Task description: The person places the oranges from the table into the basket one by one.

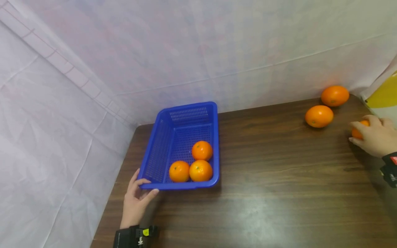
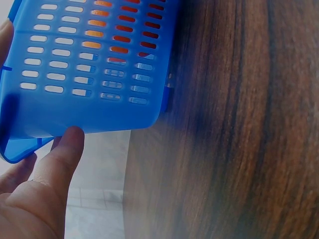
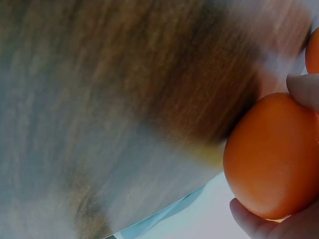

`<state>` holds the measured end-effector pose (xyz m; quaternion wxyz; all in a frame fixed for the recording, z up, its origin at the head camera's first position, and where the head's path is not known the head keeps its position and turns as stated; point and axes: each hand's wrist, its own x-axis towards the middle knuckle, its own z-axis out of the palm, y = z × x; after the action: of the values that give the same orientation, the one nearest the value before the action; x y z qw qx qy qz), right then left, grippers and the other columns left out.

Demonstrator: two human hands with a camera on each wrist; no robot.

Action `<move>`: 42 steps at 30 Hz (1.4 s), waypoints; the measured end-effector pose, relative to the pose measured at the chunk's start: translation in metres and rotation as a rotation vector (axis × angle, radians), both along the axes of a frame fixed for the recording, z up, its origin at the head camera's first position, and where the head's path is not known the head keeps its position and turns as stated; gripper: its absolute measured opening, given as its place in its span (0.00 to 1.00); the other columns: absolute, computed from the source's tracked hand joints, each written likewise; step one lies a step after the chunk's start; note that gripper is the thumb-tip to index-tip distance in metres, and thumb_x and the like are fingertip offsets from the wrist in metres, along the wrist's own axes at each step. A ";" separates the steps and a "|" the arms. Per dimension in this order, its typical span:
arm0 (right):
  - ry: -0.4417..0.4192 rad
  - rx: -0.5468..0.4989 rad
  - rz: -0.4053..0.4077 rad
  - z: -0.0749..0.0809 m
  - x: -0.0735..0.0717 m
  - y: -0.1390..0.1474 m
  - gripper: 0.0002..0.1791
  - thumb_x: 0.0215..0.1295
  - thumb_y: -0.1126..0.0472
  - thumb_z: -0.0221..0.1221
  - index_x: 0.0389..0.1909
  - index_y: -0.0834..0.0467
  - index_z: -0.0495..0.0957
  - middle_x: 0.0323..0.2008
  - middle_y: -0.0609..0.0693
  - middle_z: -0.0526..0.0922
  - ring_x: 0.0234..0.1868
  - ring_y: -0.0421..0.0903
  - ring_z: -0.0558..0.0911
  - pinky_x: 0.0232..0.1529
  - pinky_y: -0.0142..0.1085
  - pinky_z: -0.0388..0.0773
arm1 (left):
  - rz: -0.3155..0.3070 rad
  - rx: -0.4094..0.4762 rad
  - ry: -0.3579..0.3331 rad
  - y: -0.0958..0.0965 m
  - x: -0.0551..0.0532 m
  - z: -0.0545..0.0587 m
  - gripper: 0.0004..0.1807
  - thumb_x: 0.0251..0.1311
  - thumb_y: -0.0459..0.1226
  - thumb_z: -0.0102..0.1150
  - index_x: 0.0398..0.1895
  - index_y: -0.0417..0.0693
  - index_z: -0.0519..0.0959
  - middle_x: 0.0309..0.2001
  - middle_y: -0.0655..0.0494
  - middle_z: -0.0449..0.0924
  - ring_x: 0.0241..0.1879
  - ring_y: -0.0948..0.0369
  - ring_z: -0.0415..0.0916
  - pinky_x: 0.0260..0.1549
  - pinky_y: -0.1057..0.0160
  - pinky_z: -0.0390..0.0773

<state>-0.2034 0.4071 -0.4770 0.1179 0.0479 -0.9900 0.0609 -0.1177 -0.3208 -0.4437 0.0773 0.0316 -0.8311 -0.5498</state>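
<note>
A blue plastic basket [image 1: 215, 137] with slotted walls stands on the left part of the brown table. Inside it, near the front right corner, lie three oranges [image 1: 201, 171]. My left hand [image 1: 135, 199] grips the basket's front left corner, thumb at the front wall and fingers over the rim; the left wrist view shows the thumb [image 2: 70, 154] against the slotted wall [image 2: 99, 114]. At the table's right end my right hand [image 1: 379, 137] holds an orange [image 1: 357, 131] between thumb and fingers. The right wrist view shows that orange [image 3: 274, 157] close up, with fingertips on two sides.
Two more oranges [image 1: 319, 116] sit together at the back right of the wooden table [image 1: 266, 172]. White cloth [image 1: 192, 44] hangs behind the table and along its left side. A yellow object [image 1: 384, 91] shows at the far right edge.
</note>
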 end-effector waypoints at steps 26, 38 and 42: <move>-0.080 -0.022 -0.039 0.013 0.007 -0.023 0.23 0.63 0.62 0.66 0.55 0.66 0.72 0.56 0.79 0.59 0.52 0.87 0.61 0.35 0.80 0.70 | 0.005 -0.016 -0.023 0.001 -0.001 0.002 0.19 0.58 0.32 0.72 0.49 0.35 0.75 0.80 0.56 0.50 0.74 0.43 0.58 0.55 0.85 0.70; -0.101 -0.006 0.027 0.017 0.008 -0.037 0.24 0.64 0.59 0.66 0.58 0.66 0.73 0.58 0.77 0.61 0.52 0.86 0.61 0.34 0.78 0.71 | 0.007 -0.014 -0.005 0.001 -0.001 0.000 0.19 0.57 0.30 0.72 0.47 0.35 0.75 0.80 0.56 0.52 0.73 0.44 0.59 0.54 0.84 0.72; -0.112 -0.012 0.051 0.019 0.008 -0.042 0.25 0.66 0.58 0.65 0.59 0.66 0.72 0.59 0.77 0.61 0.53 0.86 0.60 0.37 0.79 0.70 | 0.004 -0.016 -0.007 0.000 -0.001 0.000 0.18 0.57 0.30 0.72 0.47 0.35 0.75 0.80 0.56 0.51 0.73 0.44 0.60 0.54 0.83 0.73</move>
<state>-0.1953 0.3650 -0.4576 0.0608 0.0689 -0.9931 0.0724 -0.1192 -0.3207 -0.4441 0.0758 0.0342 -0.8358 -0.5428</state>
